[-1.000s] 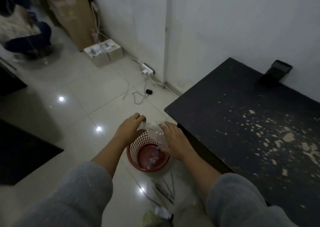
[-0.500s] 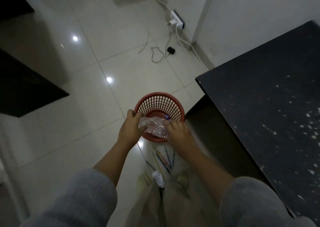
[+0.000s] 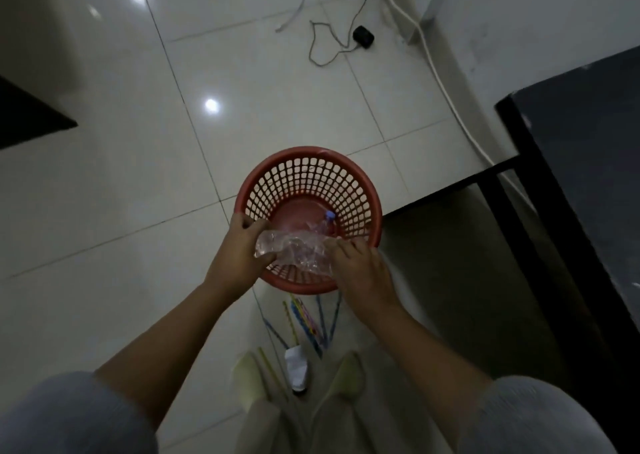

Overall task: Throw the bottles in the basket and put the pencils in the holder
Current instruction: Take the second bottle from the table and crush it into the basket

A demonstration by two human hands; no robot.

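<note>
Hands grip one crushed clear bottle (image 3: 298, 251) over the near rim of the red basket (image 3: 308, 176): the left hand (image 3: 242, 251) is clenched around one end, the right hand (image 3: 360, 273) pinches the other. Inside the basket lies another clear bottle with a blue cap (image 3: 323, 223). Pencils (image 3: 306, 323) lie scattered on the floor (image 3: 121, 194) just nearer than the basket. Right of the basket stands the dark tabletop (image 3: 588, 135).
</note>
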